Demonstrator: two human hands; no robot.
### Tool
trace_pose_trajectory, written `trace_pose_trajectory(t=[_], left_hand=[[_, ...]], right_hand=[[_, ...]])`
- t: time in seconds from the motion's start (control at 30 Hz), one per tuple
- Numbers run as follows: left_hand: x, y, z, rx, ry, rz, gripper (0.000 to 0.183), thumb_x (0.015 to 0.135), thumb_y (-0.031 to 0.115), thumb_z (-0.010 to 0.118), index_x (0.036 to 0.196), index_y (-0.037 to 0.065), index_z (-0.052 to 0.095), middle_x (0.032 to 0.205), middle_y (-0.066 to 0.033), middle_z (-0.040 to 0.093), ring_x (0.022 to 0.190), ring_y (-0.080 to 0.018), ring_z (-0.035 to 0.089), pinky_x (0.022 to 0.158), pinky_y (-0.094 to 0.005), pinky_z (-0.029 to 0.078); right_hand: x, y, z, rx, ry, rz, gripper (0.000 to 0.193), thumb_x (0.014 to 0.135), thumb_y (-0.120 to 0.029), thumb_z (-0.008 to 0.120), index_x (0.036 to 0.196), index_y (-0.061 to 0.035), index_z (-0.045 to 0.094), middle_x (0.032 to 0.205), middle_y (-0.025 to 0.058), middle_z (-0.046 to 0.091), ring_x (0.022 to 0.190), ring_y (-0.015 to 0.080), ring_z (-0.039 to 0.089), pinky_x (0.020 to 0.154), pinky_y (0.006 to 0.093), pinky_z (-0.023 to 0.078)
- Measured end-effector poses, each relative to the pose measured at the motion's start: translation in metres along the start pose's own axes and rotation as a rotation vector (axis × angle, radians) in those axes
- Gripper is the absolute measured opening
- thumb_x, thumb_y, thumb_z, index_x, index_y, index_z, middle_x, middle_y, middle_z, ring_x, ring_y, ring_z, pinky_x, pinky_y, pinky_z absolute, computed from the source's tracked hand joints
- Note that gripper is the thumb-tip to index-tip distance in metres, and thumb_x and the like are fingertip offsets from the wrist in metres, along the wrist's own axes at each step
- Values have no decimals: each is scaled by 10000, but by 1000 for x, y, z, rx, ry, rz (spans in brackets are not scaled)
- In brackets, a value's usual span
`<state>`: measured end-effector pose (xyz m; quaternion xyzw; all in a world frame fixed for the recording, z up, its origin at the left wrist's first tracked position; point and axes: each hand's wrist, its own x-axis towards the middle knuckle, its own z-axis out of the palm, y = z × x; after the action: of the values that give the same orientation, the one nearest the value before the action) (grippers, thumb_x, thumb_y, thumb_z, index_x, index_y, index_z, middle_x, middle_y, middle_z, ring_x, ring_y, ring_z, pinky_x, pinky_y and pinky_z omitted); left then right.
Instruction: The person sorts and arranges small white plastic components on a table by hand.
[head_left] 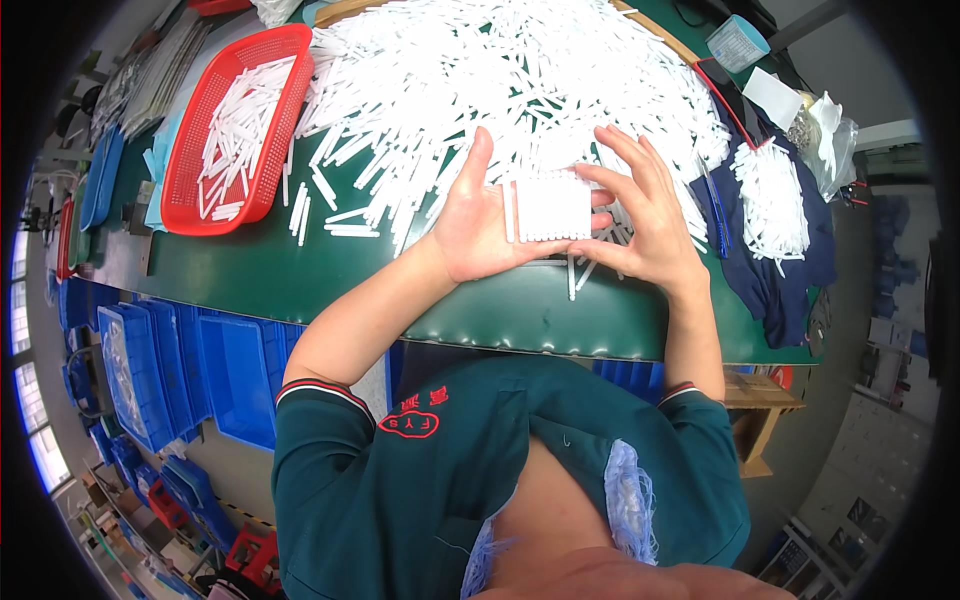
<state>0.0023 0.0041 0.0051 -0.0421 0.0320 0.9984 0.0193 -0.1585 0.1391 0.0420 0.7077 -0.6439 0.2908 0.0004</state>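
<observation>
A row of short white sticks (553, 208) lies side by side across my left hand (475, 225). The palm is turned up under it with the thumb spread away, and the left fingers run behind the row. One stick (515, 212) at the row's left end stands slightly apart from the others. My right hand (645, 215) curves round the right end of the row, with the index fingertip at its upper corner and the thumb at its lower corner. Beyond both hands, a large heap of loose white sticks (460, 85) covers the green tabletop (490, 312).
A red perforated basket (180, 190) with more sticks stands at the left. On the right, a dark blue cloth (800, 300) bears a pile of sticks (770, 205) beside a blue pen (717, 215). Blue crates (235, 375) stand below the table's left side. A light-blue cup (738, 43) is at the far right.
</observation>
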Motion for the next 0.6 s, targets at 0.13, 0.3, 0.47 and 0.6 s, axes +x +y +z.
trace_pose_trajectory(t=[0.13,0.3,0.47,0.6], left_hand=[[-1,0,1,-27,-9,5,1059,764,823,315,1429,2,249,1415,-304,306,1314,-455,316,1074,-537,286],[0,2,-5,-122,-138,-20,1019,775,815,318,1436,41,277,1435,-209,344,1309,-441,336,1080,-543,268],[-2,4,-5,-3,-53,23,997,787,807,311,1442,57,279,1434,-150,373,1304,-392,370,1081,-543,264],[-2,2,1,93,6,34,984,792,806,296,1441,66,285,1433,-118,382,1313,-341,374,1085,-546,256]], right_hand=[[0,0,1,3,-8,2,668,614,-367,802,1186,-100,584,1371,139,443,1307,334,383,1072,541,267],[1,-3,-3,7,-64,-41,834,574,-552,756,1263,-127,555,1410,129,418,1327,355,345,1088,562,214],[-1,1,2,-71,-111,-69,846,566,-643,709,1267,-190,568,1448,152,356,1352,385,282,1098,568,169],[-1,-1,5,-66,-107,-47,801,563,-612,723,1264,-255,574,1475,133,312,1360,377,261,1095,582,164]])
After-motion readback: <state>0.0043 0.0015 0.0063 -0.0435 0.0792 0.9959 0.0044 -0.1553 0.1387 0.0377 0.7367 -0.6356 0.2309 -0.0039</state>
